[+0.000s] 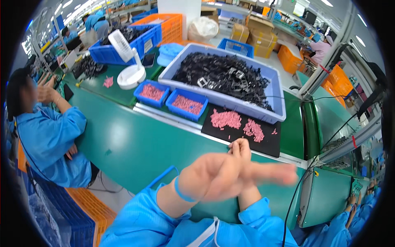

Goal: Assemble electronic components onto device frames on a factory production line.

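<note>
My left hand (224,175), with a blue strap (181,190) at its wrist, is raised above the green worktop (135,136) and smeared by motion. At least one of its fingers stretches to the right while others look curled; whether it holds anything is unclear. Partly hidden behind it, my right hand (242,149) is at the near edge of a black mat (265,149). Its fingers are bent together, and anything in them is too small to make out. Small pink pieces (225,119) lie in two heaps on the mat, with a few loose ones beside them.
Beyond the mat stands a large grey-blue bin (279,96) of black parts. Two small blue trays (187,114) hold pink pieces. A white fan (131,76) and a blue crate (111,55) are farther left. A co-worker (53,136) sits at left. A black cable (293,193) hangs at right.
</note>
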`<state>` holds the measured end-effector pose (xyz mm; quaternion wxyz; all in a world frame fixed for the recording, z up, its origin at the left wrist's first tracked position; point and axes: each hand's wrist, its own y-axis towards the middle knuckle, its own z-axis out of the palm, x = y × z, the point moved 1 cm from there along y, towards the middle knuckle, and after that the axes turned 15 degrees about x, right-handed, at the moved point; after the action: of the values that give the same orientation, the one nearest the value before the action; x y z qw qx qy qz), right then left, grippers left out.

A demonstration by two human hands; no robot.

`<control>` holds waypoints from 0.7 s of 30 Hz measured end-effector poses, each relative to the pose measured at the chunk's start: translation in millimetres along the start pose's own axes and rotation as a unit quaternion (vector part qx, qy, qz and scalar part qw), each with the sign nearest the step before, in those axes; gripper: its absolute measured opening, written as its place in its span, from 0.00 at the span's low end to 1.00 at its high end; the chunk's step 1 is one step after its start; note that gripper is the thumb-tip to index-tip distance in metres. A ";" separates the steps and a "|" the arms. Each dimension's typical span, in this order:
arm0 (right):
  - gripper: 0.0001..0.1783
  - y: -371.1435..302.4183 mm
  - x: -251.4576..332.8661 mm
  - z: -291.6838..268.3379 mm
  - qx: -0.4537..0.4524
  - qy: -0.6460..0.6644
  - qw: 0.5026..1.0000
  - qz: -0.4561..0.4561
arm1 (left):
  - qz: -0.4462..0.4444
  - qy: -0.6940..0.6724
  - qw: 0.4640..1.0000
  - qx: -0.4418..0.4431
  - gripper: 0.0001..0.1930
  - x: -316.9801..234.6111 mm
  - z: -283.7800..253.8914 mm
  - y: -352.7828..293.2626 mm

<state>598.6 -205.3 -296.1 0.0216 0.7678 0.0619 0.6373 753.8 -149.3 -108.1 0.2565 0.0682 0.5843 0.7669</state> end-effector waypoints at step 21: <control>0.05 -0.8 13.5 6.7 0.017 0.017 1.000 0.004 | 0.190 0.008 0.974 -0.122 0.05 -11.4 21.4 -34.2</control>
<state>607.6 -202.5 -284.3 0.0050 0.7572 0.0696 0.6494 783.0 -129.9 -131.1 0.1073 0.1398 0.4646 0.8678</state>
